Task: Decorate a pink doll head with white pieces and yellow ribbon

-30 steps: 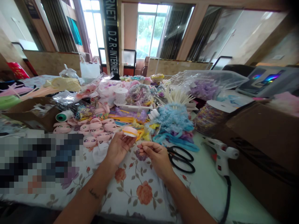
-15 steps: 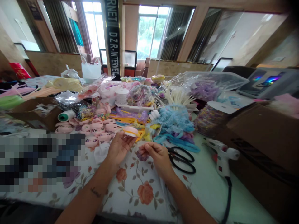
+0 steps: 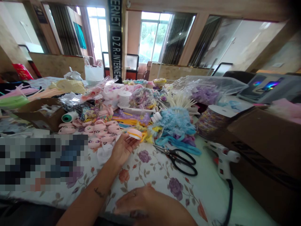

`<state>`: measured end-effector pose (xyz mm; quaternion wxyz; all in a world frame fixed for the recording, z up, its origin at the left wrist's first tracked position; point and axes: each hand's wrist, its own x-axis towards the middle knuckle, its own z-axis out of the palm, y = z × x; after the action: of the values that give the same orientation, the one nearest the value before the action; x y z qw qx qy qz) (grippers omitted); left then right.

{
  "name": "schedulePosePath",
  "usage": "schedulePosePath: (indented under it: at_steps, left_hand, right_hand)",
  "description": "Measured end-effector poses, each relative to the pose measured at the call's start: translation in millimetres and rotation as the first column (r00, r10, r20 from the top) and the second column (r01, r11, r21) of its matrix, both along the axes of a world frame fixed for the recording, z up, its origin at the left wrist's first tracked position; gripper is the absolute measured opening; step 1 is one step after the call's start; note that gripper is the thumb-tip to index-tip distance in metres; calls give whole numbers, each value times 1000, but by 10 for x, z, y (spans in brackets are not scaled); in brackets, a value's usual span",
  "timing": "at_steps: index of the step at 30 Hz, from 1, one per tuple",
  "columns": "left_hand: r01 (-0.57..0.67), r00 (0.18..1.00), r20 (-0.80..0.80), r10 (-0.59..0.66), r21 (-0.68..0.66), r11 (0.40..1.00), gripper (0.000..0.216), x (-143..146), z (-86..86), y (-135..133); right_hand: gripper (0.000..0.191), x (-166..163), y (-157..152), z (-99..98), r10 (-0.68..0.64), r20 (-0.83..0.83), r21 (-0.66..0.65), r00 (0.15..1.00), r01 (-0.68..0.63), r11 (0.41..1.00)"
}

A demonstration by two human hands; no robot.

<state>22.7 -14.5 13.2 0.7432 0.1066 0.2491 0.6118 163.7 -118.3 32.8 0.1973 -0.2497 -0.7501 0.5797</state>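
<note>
My left hand [image 3: 123,149] is shut on a pale pink rounded piece with an orange band [image 3: 134,134], held up above the tablecloth with the fingers under it. Its exact kind is unclear. Low near the table's front edge, my right hand [image 3: 138,201] is blurred, its fingers stretched out to the left and nothing visible in them. Black-handled scissors [image 3: 182,160] lie to the right of my left hand, blades pointing left. Pink plush heads with faces [image 3: 101,133] are grouped just beyond my left hand, and a white cloth piece [image 3: 104,153] lies beside my wrist.
A white glue gun [image 3: 222,157] with a black cord lies at right beside a cardboard box [image 3: 265,141]. Blue ruffled trim [image 3: 176,124], a spool of multicoloured trim [image 3: 215,124] and a white spool [image 3: 124,99] crowd the back. Another open box [image 3: 42,114] stands left.
My right hand has moved from beside the left hand down toward the table's front edge, its pinched fingers now stretched out. My left hand still holds the pink piece.
</note>
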Motion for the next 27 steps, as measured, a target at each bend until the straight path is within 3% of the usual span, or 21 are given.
schedulePosePath:
  at_steps: [1,3,4,6,8,9,11,16,19,27]
  left_hand:
    - [0,1000,-15,0,8,1000,15,7,2,-7]
    - [-1,998,-55,3,30,1000,16,23,7,-27]
    - [0,997,-79,4,51,999,17,32,11,-41]
    - [6,991,-135,10,123,992,17,53,20,-76]
    - [14,977,-212,35,224,974,18,77,28,-116]
    - [14,964,-260,58,267,963,19,89,32,-135]
    - [11,926,-361,113,323,946,23,112,35,-165]
    - [13,839,-504,204,393,919,26,141,25,-192]
    - [30,806,-547,226,418,908,26,152,44,-212]
    - [42,808,-553,204,399,916,33,201,101,-298]
  right_hand:
    - [31,20,4,23,-28,2,0,1000,28,1000]
    - [30,80,108,27,-291,-28,-10,956,290,957]
    - [24,113,194,9,-465,-70,-19,882,465,885]
    - [22,165,390,-50,-746,-202,-89,635,746,660]
    - [37,178,557,-112,-867,-286,-226,409,850,475]
    - [46,166,615,-135,-890,-294,-287,350,856,431]
    - [57,116,675,-156,-902,-287,-363,321,835,413]
    - [54,9,628,-129,-870,-313,-408,380,774,485]
    - [53,21,579,-135,-864,-321,-410,387,766,495]
    - [53,47,513,-190,-865,-353,-444,356,750,490]
